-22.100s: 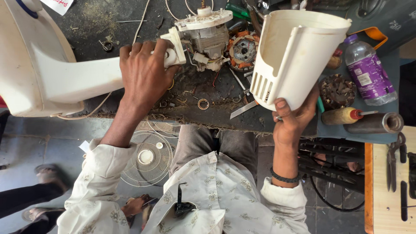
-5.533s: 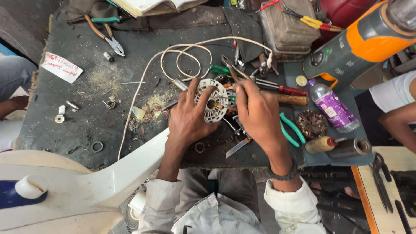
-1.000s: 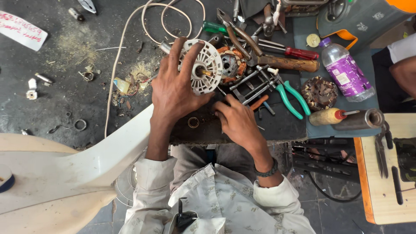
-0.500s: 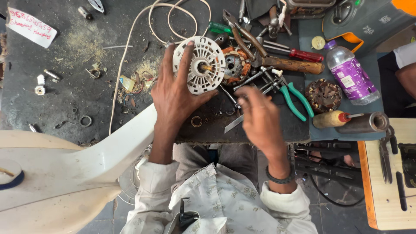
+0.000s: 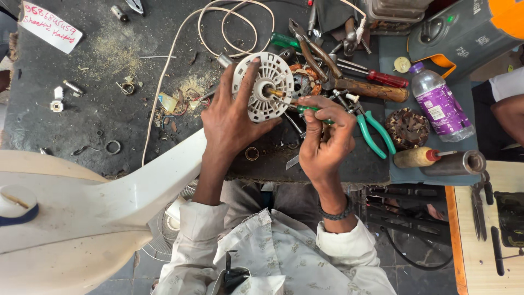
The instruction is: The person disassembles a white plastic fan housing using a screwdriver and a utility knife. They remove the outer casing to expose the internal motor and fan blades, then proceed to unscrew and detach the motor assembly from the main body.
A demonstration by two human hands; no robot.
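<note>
The left hand (image 5: 232,117) spreads its fingers over the round, slotted white motor cover (image 5: 262,86), tilting it up. Just right of the cover, the right hand (image 5: 325,139) pinches a thin green-handled screwdriver (image 5: 312,108), its tip at the cover's brass shaft (image 5: 274,92).

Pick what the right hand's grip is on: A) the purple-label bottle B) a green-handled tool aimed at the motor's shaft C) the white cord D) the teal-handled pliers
B: the right hand pinches a thin green-handled tool whose tip points at the shaft of the white motor housing, which the left hand steadies; the bottle, pliers and cord lie untouched.
</note>
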